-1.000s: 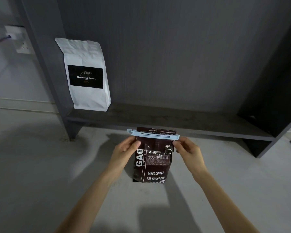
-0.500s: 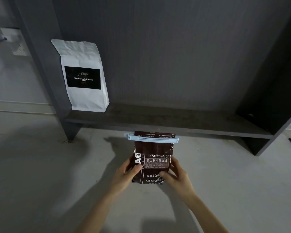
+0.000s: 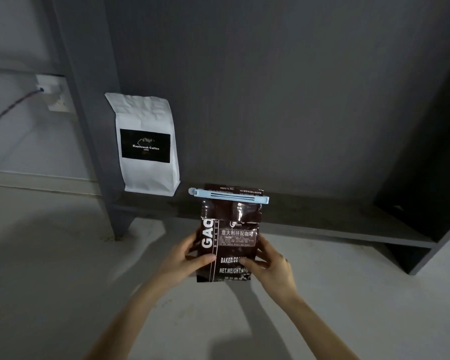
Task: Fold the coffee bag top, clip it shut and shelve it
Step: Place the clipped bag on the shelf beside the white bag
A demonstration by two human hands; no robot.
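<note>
A dark brown coffee bag with white lettering is held upright in front of the low dark shelf. Its top is folded over and a light blue clip is clamped across the fold. My left hand grips the bag's lower left side, thumb on the front. My right hand grips the lower right side, thumb across the printed text. The bag's bottom edge is off the floor, and its top overlaps the shelf's board in the view.
A white coffee bag with a black label stands at the shelf's left end against the upright post. A wall socket with a cable is behind the post. The shelf's right side panel is dark. Pale floor lies below.
Both hands slid from the clip's ends down to the bag's lower sides. The bag has risen and moved toward the shelf, and the view has moved closer.
</note>
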